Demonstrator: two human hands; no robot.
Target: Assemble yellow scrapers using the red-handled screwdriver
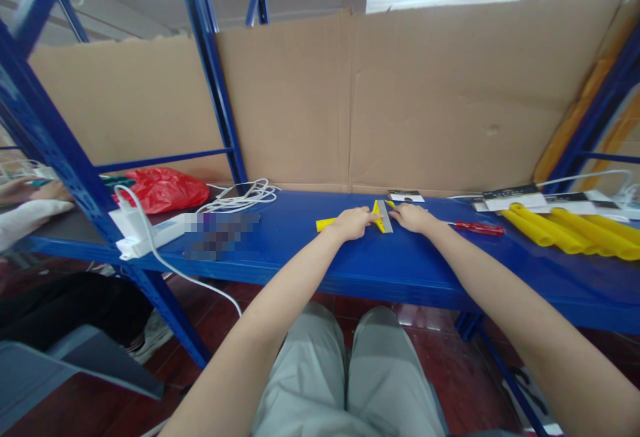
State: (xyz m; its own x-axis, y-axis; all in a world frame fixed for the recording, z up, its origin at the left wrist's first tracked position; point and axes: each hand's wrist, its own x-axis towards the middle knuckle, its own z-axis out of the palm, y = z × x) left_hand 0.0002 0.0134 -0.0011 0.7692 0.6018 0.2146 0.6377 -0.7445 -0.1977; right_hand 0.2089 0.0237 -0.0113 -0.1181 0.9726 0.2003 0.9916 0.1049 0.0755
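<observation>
My left hand (353,222) is closed round a yellow scraper (378,217) that has a wide, flat metal blade. Its yellow handle end (325,224) sticks out to the left of the hand. On the blade's other side, my right hand (411,217) has its fingers drawn together close to the metal edge. A bit of yellow shows by those fingertips, but what they hold is too small to make out. To the right of that hand, a screwdriver (480,228) with a red handle lies on the blue shelf (380,267).
Several yellow tubular handles (575,230) lie at the right beside black-and-white packaging (510,197). A white card (406,195) is at the back. Left are a power strip (150,233), coiled white cable (255,191) and red plastic bag (165,190). Another person's arm (35,217) shows far left.
</observation>
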